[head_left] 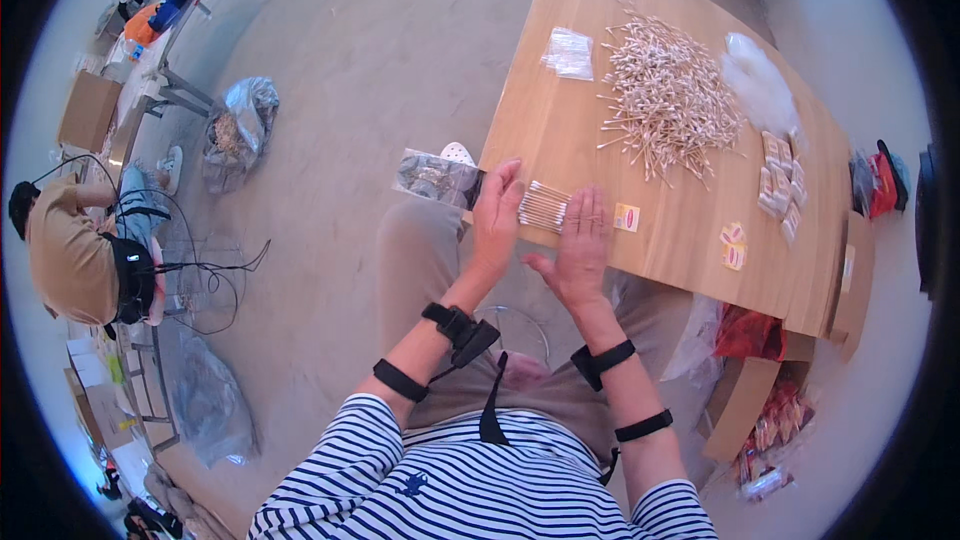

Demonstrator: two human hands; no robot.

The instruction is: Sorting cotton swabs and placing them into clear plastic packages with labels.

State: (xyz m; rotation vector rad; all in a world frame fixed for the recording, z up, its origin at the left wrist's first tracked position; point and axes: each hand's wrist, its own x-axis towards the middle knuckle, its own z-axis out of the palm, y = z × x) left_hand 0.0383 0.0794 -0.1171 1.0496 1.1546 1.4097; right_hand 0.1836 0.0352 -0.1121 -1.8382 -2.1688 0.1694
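A neat row of cotton swabs (543, 206) lies side by side on the wooden table near its front edge. My left hand (495, 220) is at the row's left end, fingers stretched out and held together. On the right end rests my right hand (582, 245), fingers straight and flat, thumb spread away. Just right of those fingers is a small yellow and white card (626, 217). A clear plastic bag (432, 178) sticks out past the table edge beside my left hand. Farther back spreads a large loose heap of cotton swabs (665, 90).
Flat clear bags (569, 53) lie at the table's far left. A white filmy bundle (758, 80), stacked small packs (780, 180) and loose labels (734, 245) are on the right. An open carton (745, 405) stands below the table. Another person (85, 250) sits at the left.
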